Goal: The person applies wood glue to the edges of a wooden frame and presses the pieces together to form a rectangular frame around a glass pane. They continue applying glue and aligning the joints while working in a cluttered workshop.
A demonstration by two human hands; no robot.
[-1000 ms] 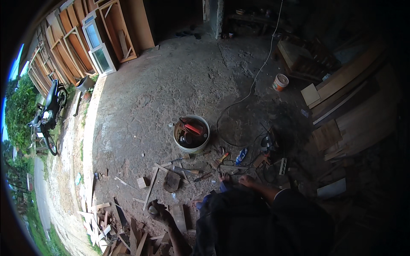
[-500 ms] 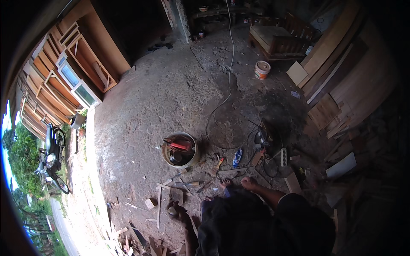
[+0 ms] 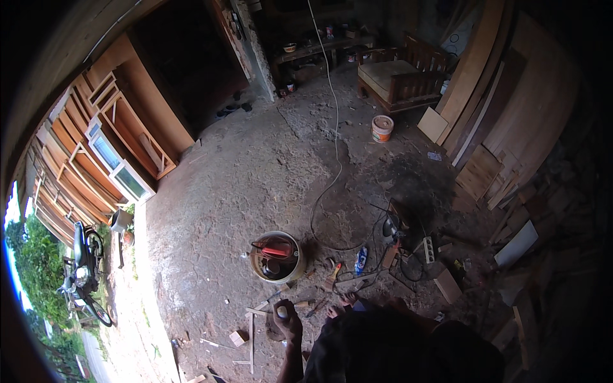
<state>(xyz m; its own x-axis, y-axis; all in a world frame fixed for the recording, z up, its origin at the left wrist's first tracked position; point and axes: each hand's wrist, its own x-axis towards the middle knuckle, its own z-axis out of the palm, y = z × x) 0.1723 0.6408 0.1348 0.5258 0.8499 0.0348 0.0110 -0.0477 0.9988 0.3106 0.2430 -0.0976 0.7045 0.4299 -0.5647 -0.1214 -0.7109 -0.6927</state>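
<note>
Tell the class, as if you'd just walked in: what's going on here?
A person has a small, pale, rounded object in their left hand; the right hand can't be made out. Beyond the left hand, a bucket stands on the rough floor with a red tool inside. To the bucket's right lie a paintbrush, a blue-and-white packet and a power strip.
</note>
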